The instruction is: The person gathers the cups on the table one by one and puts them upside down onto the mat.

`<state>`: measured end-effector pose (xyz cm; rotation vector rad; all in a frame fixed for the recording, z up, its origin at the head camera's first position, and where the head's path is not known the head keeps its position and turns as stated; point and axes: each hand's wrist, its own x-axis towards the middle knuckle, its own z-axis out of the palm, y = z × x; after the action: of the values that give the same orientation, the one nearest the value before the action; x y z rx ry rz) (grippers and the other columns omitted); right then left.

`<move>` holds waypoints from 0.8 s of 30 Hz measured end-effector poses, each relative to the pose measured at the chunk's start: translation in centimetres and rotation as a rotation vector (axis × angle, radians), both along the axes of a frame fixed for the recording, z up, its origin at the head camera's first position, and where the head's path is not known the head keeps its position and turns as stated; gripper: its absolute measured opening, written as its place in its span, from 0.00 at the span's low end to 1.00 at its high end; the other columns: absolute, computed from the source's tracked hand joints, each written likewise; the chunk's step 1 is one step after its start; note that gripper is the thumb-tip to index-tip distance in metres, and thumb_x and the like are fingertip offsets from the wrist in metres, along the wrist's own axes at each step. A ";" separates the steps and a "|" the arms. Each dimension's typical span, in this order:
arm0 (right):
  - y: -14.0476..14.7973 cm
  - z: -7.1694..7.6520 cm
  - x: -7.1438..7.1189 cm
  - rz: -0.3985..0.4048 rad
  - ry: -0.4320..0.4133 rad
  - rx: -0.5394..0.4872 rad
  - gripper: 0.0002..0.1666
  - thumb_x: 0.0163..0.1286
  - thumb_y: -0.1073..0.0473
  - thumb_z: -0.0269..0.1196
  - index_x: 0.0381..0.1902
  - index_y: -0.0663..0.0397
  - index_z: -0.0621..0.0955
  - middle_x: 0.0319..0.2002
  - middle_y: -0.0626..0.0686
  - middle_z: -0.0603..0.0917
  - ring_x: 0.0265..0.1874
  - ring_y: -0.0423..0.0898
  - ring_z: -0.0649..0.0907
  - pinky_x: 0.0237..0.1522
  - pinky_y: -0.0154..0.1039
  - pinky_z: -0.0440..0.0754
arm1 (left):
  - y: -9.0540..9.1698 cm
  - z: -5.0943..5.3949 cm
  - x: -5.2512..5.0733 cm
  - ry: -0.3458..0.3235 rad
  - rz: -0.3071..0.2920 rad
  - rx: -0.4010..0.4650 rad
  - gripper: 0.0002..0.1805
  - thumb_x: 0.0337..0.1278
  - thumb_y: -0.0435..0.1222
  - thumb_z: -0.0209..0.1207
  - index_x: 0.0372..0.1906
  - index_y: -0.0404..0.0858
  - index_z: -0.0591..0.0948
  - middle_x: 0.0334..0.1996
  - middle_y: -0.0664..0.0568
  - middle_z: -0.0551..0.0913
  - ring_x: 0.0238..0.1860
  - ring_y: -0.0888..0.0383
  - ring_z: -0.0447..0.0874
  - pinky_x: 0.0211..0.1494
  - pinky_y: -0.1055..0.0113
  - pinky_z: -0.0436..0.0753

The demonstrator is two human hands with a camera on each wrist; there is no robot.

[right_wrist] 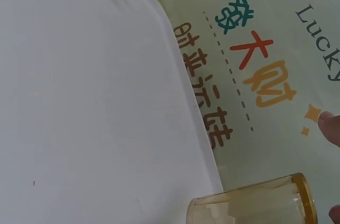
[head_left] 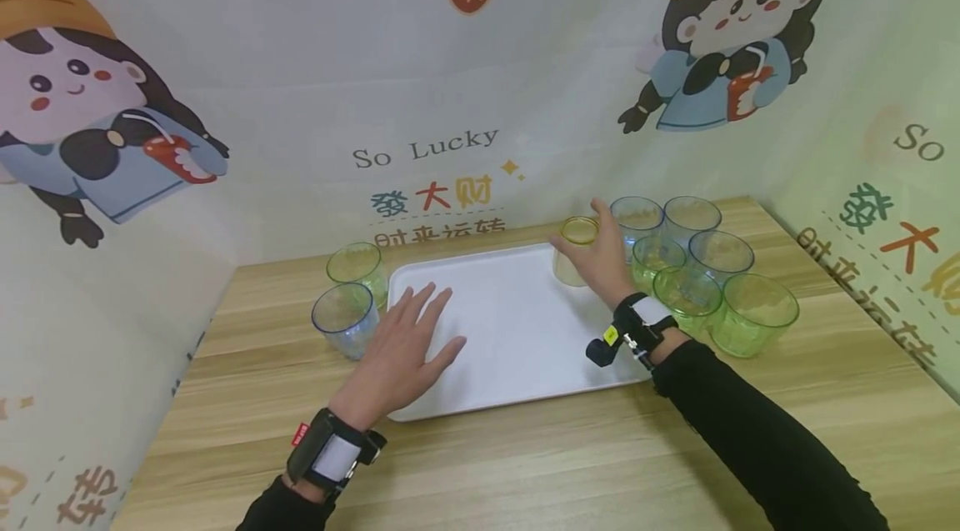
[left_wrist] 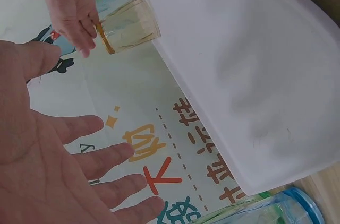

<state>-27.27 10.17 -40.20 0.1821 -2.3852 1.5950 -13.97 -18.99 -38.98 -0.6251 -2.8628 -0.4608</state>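
In the head view, a person in black sleeves leaned over a wood-grain worktop [head_left: 480, 464], where a yellow glass [head_left: 572, 271] stood upright on a white tray [head_left: 495, 331], near its far right corner. The right hand [head_left: 603, 264] hovered at the glass, its grip loose, thumb and fingers parted. The left hand [head_left: 395, 354] spread over the tray's opposite end, its grip empty, near a blue glass [head_left: 345, 321] and a green glass [head_left: 358, 271] on the worktop. Six more blue and green glasses [head_left: 753, 316] crowded together at right, before a printed backdrop [head_left: 315, 56] reading "So Lucky." In the left wrist view, the left palm faced the camera, fingers fanned, while across the tray the right hand's fingers were beside the yellow glass's rim; whether they touched it, I could not tell. In the right wrist view, that glass was at the tray's edge, two fingertips [right_wrist: 330, 127] at the frame's side, apart from its rim.
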 end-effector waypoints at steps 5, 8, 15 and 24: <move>0.1 1.1 0.2 0.023 0.108 -0.027 0.46 0.71 0.58 0.69 0.77 0.65 0.59 0.76 0.63 0.61 0.75 0.57 0.59 0.75 0.50 0.55 | -0.1 0.0 0.0 -0.012 0.003 -0.006 0.38 0.73 0.54 0.55 0.77 0.36 0.64 0.75 0.36 0.62 0.76 0.34 0.52 0.75 0.39 0.54; 0.2 1.6 0.5 0.075 0.184 -0.069 0.40 0.73 0.59 0.66 0.76 0.66 0.62 0.75 0.63 0.63 0.75 0.54 0.60 0.75 0.46 0.56 | -0.1 0.1 0.0 -0.005 -0.002 0.002 0.38 0.73 0.53 0.56 0.77 0.36 0.64 0.75 0.36 0.62 0.75 0.33 0.52 0.75 0.39 0.55; 0.3 3.5 2.1 0.223 0.353 -0.061 0.30 0.78 0.67 0.58 0.73 0.71 0.65 0.72 0.66 0.66 0.72 0.58 0.65 0.73 0.49 0.61 | -0.3 0.2 -0.2 0.002 -0.010 0.005 0.38 0.73 0.53 0.56 0.77 0.36 0.64 0.75 0.36 0.62 0.76 0.34 0.51 0.75 0.39 0.54; 1.7 3.1 2.5 0.318 0.393 0.292 0.37 0.78 0.56 0.58 0.78 0.63 0.61 0.77 0.61 0.61 0.76 0.55 0.58 0.75 0.54 0.54 | -0.4 0.3 -0.1 -0.003 -0.016 0.005 0.38 0.73 0.53 0.56 0.77 0.35 0.65 0.74 0.35 0.63 0.75 0.33 0.52 0.74 0.39 0.55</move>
<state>-24.76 11.89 -37.06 0.8833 -2.3342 1.1713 -14.07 -19.35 -38.70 -0.6470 -2.8606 -0.4716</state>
